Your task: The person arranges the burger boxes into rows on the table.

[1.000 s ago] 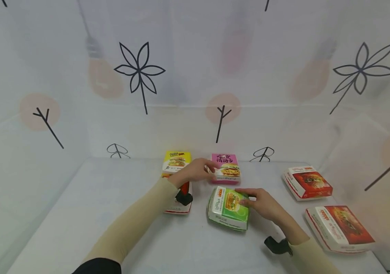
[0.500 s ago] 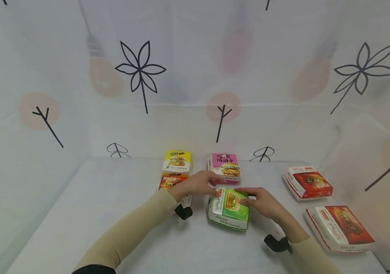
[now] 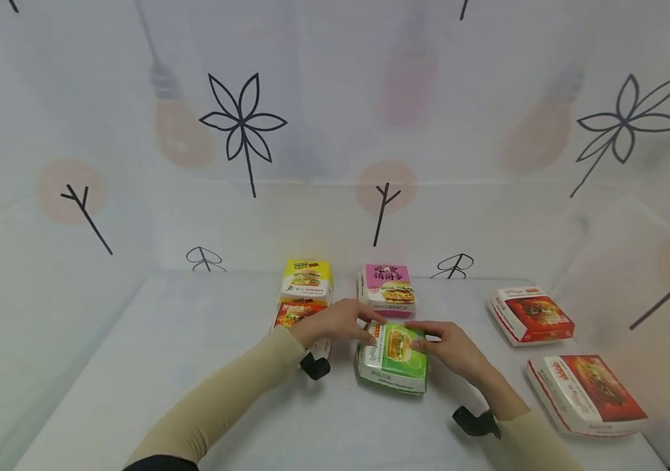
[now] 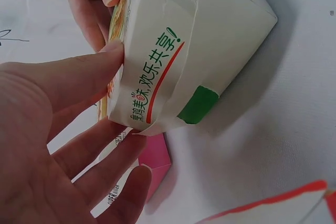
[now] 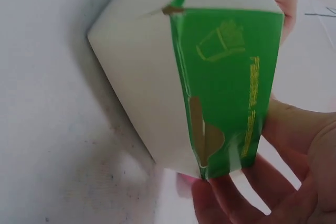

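Observation:
A green and white burger box [image 3: 392, 367] lies on the white table in the head view, slightly turned. My left hand [image 3: 341, 322] holds its far left corner, thumb on the upper edge and fingers behind, as the left wrist view also shows. With the thumb on top and fingers round the back edge, my right hand [image 3: 457, 353] grips the far right corner. A side flap [image 5: 210, 135] of the box has a small cutout in the right wrist view. Just behind it sits a pink burger box [image 3: 392, 288].
Left of the pink box lies a yellow burger box [image 3: 307, 280], with a red one [image 3: 296, 314] in front, partly hidden by my left hand. Two more red boxes stand on the right, one farther [image 3: 535, 315] and one nearer [image 3: 600, 392]. A printed cloth wall [image 3: 323, 222] rises behind.
My left hand has come down from beside the pink box to the green burger box and now holds its left corner. The right hand stays where it was on the box.

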Demonstrator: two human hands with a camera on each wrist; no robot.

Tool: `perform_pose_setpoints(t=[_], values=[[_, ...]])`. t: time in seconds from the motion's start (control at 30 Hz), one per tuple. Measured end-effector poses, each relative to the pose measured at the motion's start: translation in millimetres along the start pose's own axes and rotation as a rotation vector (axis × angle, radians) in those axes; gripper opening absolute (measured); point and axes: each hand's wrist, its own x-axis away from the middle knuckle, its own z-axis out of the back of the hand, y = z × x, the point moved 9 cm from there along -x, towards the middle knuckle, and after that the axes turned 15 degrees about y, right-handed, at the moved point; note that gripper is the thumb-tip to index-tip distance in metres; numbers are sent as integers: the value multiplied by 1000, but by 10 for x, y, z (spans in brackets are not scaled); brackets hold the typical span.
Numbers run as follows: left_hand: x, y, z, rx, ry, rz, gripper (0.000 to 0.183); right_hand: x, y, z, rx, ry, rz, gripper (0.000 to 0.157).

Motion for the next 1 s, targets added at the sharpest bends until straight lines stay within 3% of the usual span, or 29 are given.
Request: perform_pose_setpoints(t=[0.2,0.37,0.73,1.0], values=[[9,-32,-12,36,-5,29,43,134,-34,81,113,151,-10,50],[5,-55,-8,31,9,32,42,278,-76,137,108,216,30,45],[21,-26,0,45,0,11,43,594,-41,86,115,200,-50,45],[67,-3,5,34,-74,-15,53,634,-62,73,119,186,-13,43]])
